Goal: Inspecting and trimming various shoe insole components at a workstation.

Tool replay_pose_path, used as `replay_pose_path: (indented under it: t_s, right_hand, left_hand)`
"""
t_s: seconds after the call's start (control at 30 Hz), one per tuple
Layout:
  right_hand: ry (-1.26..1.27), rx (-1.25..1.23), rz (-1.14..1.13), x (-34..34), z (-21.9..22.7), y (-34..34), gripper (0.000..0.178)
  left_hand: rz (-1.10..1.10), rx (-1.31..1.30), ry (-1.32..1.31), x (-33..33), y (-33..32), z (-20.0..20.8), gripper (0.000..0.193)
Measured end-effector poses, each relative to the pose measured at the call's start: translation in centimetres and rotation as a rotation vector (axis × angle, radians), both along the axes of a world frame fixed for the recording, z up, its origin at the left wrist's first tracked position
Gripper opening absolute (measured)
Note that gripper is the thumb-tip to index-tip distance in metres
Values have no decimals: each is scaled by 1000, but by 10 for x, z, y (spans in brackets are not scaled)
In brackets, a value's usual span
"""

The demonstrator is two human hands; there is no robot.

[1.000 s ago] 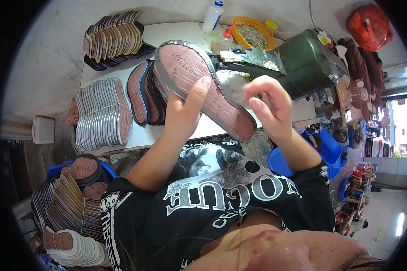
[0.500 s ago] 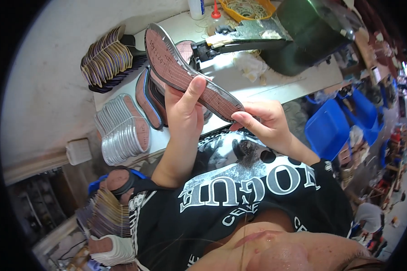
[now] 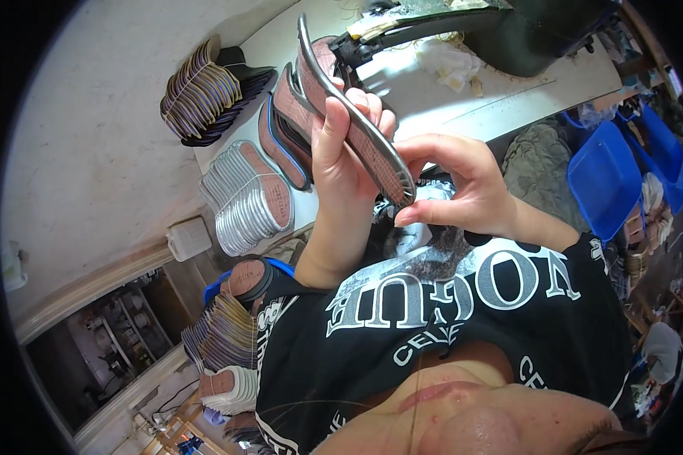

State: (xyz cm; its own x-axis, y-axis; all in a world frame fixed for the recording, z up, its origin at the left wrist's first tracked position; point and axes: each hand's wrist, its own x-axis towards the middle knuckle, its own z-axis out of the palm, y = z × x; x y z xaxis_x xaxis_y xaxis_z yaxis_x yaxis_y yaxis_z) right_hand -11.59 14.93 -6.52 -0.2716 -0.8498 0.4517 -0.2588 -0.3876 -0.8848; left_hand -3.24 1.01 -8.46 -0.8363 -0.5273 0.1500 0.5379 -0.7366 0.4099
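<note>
In my left hand is a shoe insole with a brown-pink gridded underside and a dark, shiny edge. The thumb lies on its underside and the fingers wrap round the far edge. It is tilted, one end up and away, the other down toward my chest. My right hand is beside that lower end, thumb and forefinger spread with a gap; whether a fingertip touches the edge I cannot tell. Behind the left hand are more loose insoles, among them a blue-edged insole.
On the white table stand a tied bundle of silver-edged insoles and a yellow-and-purple-edged bundle. A dark machine reaches over the far side. Blue bins are at right; more insole bundles sit by my left elbow.
The insole has turned more edge-on and steeper. My right thumb and forefinger, pinched on its lower end before, have spread apart. The whole view has shifted, moving the table contents rightward.
</note>
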Motion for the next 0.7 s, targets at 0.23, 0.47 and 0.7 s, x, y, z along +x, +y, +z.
replay_pose_path:
  t_s: [0.23, 0.47, 0.7]
  right_hand:
    - [-213, -76, -62, 7, -4, -7, 47]
    - [-649, 409, 164, -4, -4, -2, 23]
    - [-754, 368, 112, -34, -28, -30, 34]
  left_hand:
    - [-137, 285, 130, -6, 7, 0, 27]
    - [337, -139, -433, -11, -20, 1, 39]
    - [324, -538, -633, -42, -82, 11, 16]
